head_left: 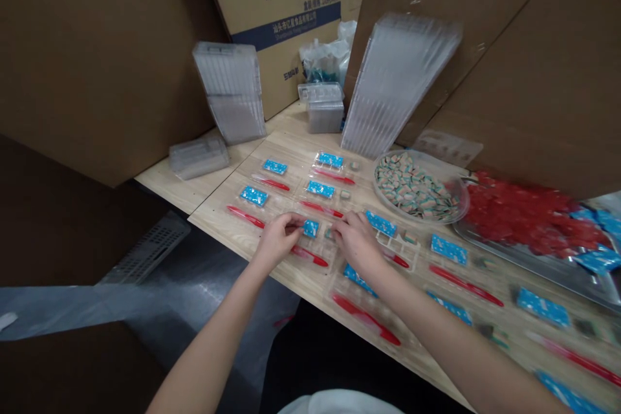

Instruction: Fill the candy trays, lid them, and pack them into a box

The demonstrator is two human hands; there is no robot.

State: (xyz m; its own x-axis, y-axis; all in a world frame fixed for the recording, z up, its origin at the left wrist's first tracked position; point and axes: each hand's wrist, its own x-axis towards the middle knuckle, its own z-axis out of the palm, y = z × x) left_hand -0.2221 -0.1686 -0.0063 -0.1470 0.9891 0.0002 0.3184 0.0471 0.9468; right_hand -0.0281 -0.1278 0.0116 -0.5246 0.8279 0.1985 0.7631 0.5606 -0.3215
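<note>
The left hand (277, 239) is pinching shut just beside a blue packet (311, 228); I cannot tell the right hand's (356, 240) grip. Both are crowding a red spoon (309, 256), and a slip could knock it from its tray (334, 265).

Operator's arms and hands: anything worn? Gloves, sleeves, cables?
The left hand and right hand are bare, with no gloves or cables. The left forearm and right forearm show no sleeves, watch or bands. White fabric at the bottom edge may be the person's clothing; unclear.
</note>
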